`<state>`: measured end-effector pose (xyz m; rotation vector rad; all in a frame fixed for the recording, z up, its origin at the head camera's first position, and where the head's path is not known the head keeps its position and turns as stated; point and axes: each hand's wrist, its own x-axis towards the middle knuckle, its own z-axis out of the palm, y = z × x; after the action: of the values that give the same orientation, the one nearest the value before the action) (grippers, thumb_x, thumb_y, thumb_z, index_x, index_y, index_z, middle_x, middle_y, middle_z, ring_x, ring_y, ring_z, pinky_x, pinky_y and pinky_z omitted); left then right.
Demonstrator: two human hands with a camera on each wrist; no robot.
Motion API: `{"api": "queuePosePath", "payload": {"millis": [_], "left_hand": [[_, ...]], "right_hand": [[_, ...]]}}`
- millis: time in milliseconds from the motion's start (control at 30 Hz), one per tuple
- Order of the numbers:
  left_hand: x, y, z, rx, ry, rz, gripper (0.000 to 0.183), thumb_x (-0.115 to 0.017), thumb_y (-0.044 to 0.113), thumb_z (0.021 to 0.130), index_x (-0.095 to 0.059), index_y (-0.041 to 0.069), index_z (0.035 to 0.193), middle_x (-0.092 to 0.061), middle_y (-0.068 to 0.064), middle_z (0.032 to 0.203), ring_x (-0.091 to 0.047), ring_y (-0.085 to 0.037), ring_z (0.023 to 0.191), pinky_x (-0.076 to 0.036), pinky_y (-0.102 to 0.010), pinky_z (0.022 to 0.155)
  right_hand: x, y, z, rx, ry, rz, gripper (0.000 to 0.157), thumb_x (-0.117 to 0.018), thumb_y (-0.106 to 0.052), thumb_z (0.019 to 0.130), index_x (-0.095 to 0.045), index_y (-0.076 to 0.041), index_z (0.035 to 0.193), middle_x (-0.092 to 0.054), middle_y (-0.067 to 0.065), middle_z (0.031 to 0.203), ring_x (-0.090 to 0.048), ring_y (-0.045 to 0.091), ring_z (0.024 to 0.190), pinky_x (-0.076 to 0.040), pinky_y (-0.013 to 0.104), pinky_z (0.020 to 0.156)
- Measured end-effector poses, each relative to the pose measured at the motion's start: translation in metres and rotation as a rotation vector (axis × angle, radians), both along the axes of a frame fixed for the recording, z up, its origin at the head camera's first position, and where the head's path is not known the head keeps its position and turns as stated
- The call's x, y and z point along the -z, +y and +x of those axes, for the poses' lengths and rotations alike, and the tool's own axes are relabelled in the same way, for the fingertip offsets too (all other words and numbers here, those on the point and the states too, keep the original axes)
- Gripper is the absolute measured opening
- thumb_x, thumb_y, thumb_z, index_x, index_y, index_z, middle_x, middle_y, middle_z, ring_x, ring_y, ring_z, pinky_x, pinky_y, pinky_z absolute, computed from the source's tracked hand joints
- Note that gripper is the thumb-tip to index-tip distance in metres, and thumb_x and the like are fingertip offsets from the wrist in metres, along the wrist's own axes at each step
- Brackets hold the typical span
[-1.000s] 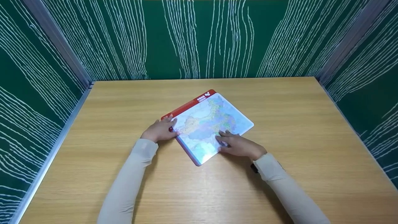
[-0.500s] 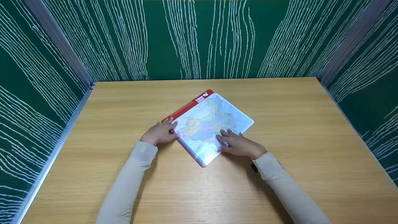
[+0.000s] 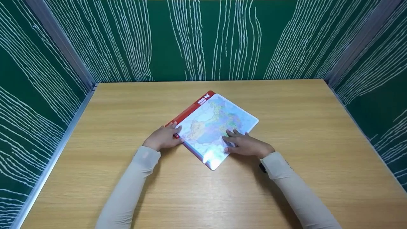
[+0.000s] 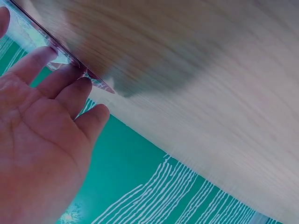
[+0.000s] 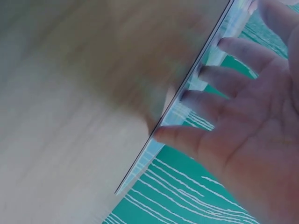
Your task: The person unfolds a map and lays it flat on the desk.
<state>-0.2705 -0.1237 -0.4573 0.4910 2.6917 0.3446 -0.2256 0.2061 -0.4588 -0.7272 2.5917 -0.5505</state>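
A thin flat board printed with a map (image 3: 206, 124) lies turned at an angle on the wooden table; a red band runs along its upper left edge. My left hand (image 3: 162, 137) rests on its left corner, fingers spread and touching the surface. On the lower right edge lies my right hand (image 3: 248, 144), its fingers extended over the map. In the left wrist view, the fingers of my left hand (image 4: 44, 112) touch the board's thin edge. The right wrist view has my right hand (image 5: 243, 102) with straight fingertips against the glossy board (image 5: 154, 142).
The wooden table (image 3: 95, 159) carries the board at its middle. Green walls (image 3: 273, 38) with wavy white lines stand behind and on both sides, with grey posts (image 3: 356, 41) at the corners. Light glares off the board's near corner.
The board has turned slightly counterclockwise; its near corner has shifted right and its far corner left. Both hands have stayed on it, with the right one moving only a little.
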Motion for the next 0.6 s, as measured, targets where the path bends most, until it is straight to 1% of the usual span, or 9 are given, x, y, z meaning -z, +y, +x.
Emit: {"api": "queuePosePath", "payload": {"millis": [133,233,333,500,600], "left_hand": [[0.000,0.000,0.003,0.002,0.001,-0.003,0.074,-0.057,0.052,0.089,-0.031,0.021,0.151,-0.022,-0.004,0.160,-0.017,-0.022,0.149,-0.011,-0.047,0.122],[0.002,-0.001,0.004,0.028,0.020,-0.011,0.072,-0.055,0.051,0.090,-0.031,0.019,0.151,-0.021,-0.006,0.159,-0.017,-0.023,0.149,-0.011,-0.047,0.122],[0.003,-0.001,0.005,0.037,0.028,-0.013,0.072,-0.055,0.051,0.091,-0.030,0.019,0.151,-0.020,-0.006,0.160,-0.016,-0.022,0.149,-0.011,-0.046,0.122],[0.002,-0.001,0.008,0.017,0.017,-0.013,0.075,-0.057,0.053,0.089,-0.028,0.022,0.151,-0.019,-0.003,0.160,-0.012,-0.020,0.150,-0.010,-0.045,0.122],[0.001,0.000,0.010,0.005,0.004,-0.010,0.076,-0.057,0.054,0.089,-0.027,0.024,0.151,-0.017,-0.001,0.160,-0.011,-0.019,0.150,-0.010,-0.045,0.122]], "right_hand": [[0.000,0.004,-0.003,-0.004,-0.012,0.000,0.063,-0.053,-0.043,0.096,-0.036,-0.013,0.149,-0.017,0.015,0.160,-0.009,0.039,0.148,-0.008,0.066,0.114],[0.000,0.007,-0.006,0.006,-0.031,-0.005,0.062,-0.053,-0.044,0.096,-0.036,-0.015,0.149,-0.017,0.012,0.161,-0.007,0.036,0.149,-0.007,0.063,0.116],[0.001,0.009,-0.009,0.015,-0.044,-0.009,0.062,-0.053,-0.044,0.096,-0.036,-0.016,0.149,-0.017,0.010,0.161,-0.006,0.035,0.149,-0.006,0.061,0.117],[-0.001,0.009,-0.013,-0.004,-0.033,-0.007,0.061,-0.051,-0.044,0.097,-0.037,-0.013,0.148,-0.018,0.014,0.160,-0.007,0.039,0.148,-0.007,0.063,0.115],[-0.002,0.009,-0.016,-0.004,-0.038,-0.011,0.060,-0.050,-0.044,0.098,-0.037,-0.012,0.148,-0.018,0.015,0.160,-0.008,0.039,0.148,-0.008,0.063,0.116]]}}
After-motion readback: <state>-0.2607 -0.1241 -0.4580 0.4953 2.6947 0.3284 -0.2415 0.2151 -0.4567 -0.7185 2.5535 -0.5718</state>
